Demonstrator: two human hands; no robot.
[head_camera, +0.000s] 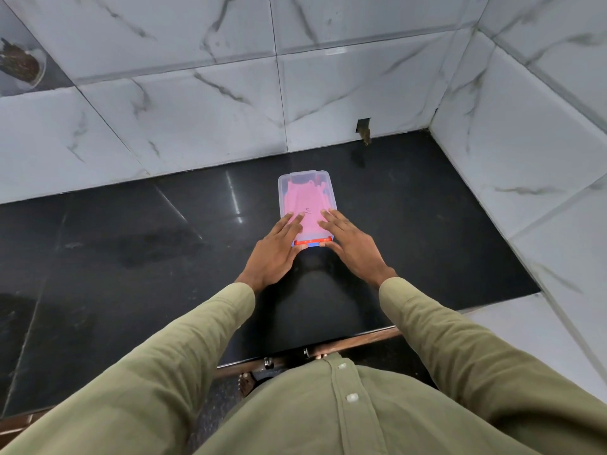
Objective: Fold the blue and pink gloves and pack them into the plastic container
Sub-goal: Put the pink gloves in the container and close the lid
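A clear plastic container [303, 178] lies on the black counter with its translucent lid on top. Through the lid I see a pink glove [303, 201] filling most of the box, and a sliver of blue glove [324, 192] along its right side. A red latch [312, 242] runs across the near end. My left hand [277, 251] lies flat on the lid's near left corner, thumb under the near edge. My right hand [349, 244] presses the near right corner in the same way, fingers spread.
The black stone counter [131, 251] meets marble-tiled walls [197, 110] behind and to the right. A small dark hole [364, 126] sits in the back wall. A bowl of dark stuff [23, 64] rests on a ledge at the far left.
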